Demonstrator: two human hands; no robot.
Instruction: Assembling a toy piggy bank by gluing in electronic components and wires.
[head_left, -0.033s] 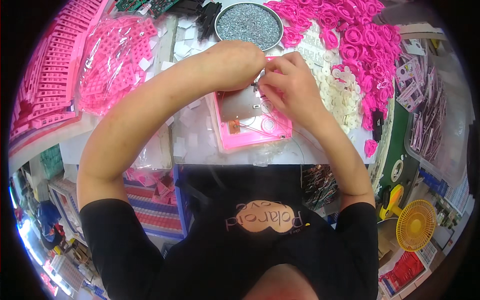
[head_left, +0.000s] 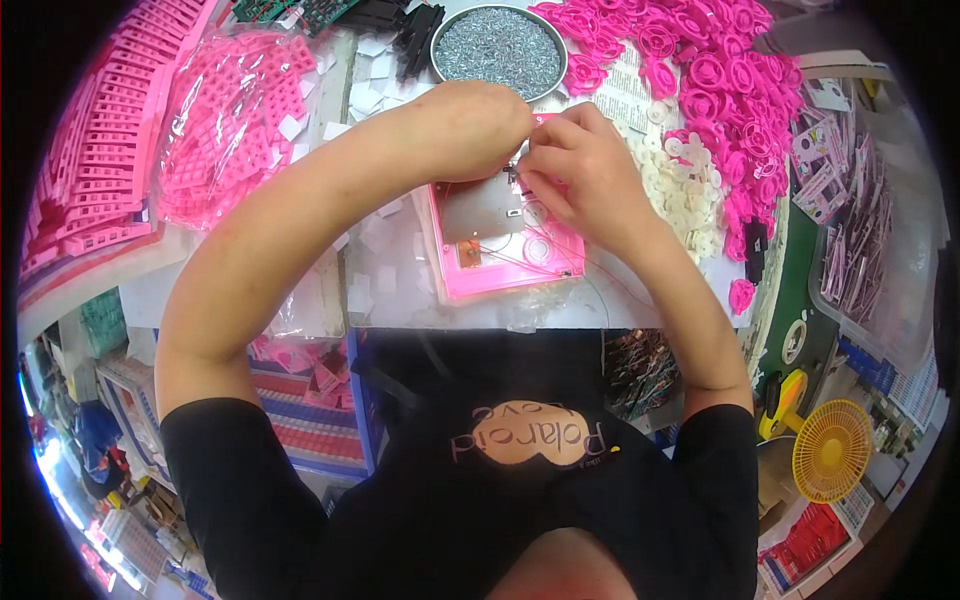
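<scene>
A pink plastic casing (head_left: pixel 500 284) lies on the worktop with its inside facing up. A grey circuit board or plate (head_left: pixel 472 212) sits in it, and thin red and green wires trail out at the lower right. My left hand (head_left: pixel 492 122) bends over the casing's upper part; its fingers are hidden behind the back of the hand and wrist. My right hand (head_left: pixel 583 172) is closed in a pinch at the board's upper right edge, close to my left hand. Whatever its fingertips hold is too small and covered to make out.
Beyond my hands stands a round metal dish of small screws (head_left: pixel 497 52). Pink ring-shaped parts (head_left: pixel 715 90) and white discs (head_left: pixel 682 185) are heaped at right. Bagged pink grids (head_left: pixel 232 130) and stacked pink strips (head_left: pixel 95 140) lie left. A yellow fan (head_left: pixel 832 450) stands lower right.
</scene>
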